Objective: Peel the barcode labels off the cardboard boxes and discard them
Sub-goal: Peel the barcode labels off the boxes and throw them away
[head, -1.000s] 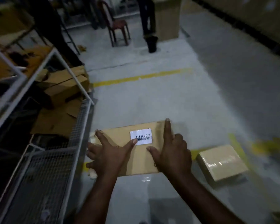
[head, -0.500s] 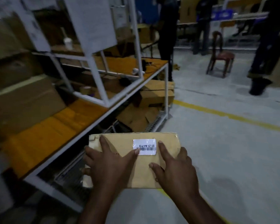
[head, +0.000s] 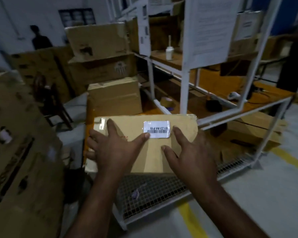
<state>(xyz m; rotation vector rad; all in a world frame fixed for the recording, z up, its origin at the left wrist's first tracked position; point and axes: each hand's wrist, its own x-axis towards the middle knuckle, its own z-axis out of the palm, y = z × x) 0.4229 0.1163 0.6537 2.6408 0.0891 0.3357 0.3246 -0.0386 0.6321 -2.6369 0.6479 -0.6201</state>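
I hold a flat brown cardboard box (head: 153, 158) in front of me, above a wire-mesh shelf (head: 153, 191). A white barcode label (head: 156, 129) is stuck near the box's far edge, right of centre. My left hand (head: 115, 148) grips the box's left part: fingers curl round the left edge and the thumb tip touches the label's near left corner. On the right part rests my right hand (head: 187, 152), fingers spread on the top face, index finger just right of the label. The label lies flat with no lifted corner.
A white metal rack (head: 184, 83) with hanging papers stands ahead and right; a tape roll (head: 167, 101) and a bottle (head: 169, 52) sit on it. Stacked cardboard boxes (head: 113, 98) lie ahead, big cartons (head: 15, 152) at left. A person (head: 40, 38) stands far back. A yellow line (head: 189, 219) marks the floor.
The box has come up from the floor and swung left with my view, from open floor to in front of the rack and stacked cartons. Both hands have stayed on it.
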